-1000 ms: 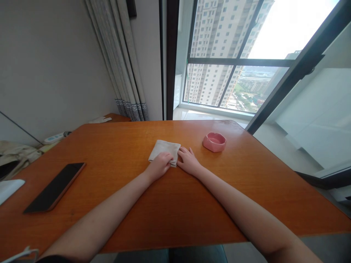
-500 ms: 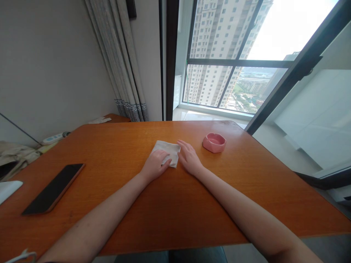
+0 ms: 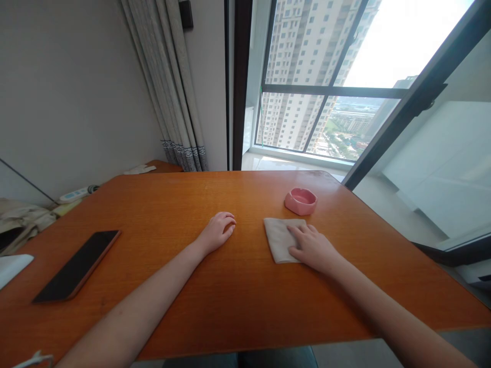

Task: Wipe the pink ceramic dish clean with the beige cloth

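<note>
Right hand, fingers apart and slightly bent, rests without gripping on a folded pale cloth, which lies flat on the wooden table toward one o'clock. Near twelve, the left hand lies loosely curled, nothing visible in its grasp. At ten o'clock lies a dark, flat device. Just beyond the cloth, at its one o'clock, stands a pink, many-sided dish. Farther off, a grey curtain hangs at eleven; a window stands at one.

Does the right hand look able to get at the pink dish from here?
Probably yes: the right hand is on the cloth, the pink dish sits just beyond, and nothing appears to stand between hand and dish.
</note>
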Motion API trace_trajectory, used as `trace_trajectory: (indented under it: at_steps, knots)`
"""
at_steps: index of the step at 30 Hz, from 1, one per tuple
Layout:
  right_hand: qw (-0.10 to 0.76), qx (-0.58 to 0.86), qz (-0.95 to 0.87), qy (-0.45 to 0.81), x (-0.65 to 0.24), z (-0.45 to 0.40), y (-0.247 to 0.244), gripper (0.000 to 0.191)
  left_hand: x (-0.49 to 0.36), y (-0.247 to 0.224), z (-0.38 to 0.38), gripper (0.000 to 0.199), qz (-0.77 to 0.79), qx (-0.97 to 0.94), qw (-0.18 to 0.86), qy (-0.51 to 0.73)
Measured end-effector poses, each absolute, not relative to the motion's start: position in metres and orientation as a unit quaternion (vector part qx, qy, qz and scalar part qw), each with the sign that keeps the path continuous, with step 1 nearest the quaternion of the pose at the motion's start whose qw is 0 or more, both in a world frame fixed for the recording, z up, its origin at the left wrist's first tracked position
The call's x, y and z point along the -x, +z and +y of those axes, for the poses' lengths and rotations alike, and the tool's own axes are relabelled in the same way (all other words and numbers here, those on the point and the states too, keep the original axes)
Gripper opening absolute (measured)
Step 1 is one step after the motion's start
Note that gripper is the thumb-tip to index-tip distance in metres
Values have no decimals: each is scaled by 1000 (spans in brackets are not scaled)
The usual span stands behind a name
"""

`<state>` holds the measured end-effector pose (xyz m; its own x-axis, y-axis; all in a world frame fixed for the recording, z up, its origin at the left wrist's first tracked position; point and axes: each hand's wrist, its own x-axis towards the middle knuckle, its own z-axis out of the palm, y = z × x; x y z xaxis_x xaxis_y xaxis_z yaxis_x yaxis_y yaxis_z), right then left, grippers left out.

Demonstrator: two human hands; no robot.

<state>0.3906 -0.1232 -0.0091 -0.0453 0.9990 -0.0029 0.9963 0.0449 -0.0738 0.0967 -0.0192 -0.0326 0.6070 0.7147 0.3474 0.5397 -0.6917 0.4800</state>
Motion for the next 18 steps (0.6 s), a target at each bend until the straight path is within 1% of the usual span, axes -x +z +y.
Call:
trace_trajectory:
  at_steps: [4,6,8,9,10,12,13,15,16,18]
  knots:
    - [-63,773,-628,62,-452,-127,-3,62,-97,-34,-19,22,353,-884,167,258]
    - [-101,780,-613,74,-465,-123,5,61,-97,-33,-19,21,349,-883,170,265]
    - [-114,769,-626,61,-459,-118,15,50,-97,-32,-19,20,337,-884,181,268]
    - [-102,758,-643,44,-449,-117,19,41,-97,-32,-20,21,333,-884,190,267]
    - [-76,749,-658,21,-435,-115,23,34,-97,-32,-21,23,331,-882,202,267]
    - [27,684,-729,7,-399,-110,26,31,-99,-32,-24,28,337,-876,227,261]
    - [87,634,-768,33,-379,-107,25,36,-100,-32,-25,31,339,-874,236,255]
    - [189,562,-799,96,-338,-97,16,54,-102,-31,-28,35,331,-880,245,238]
    - [218,535,-808,119,-320,-91,9,59,-103,-31,-30,36,321,-886,245,228]
    - [246,490,-821,157,-288,-79,-6,64,-104,-31,-31,34,299,-897,242,217]
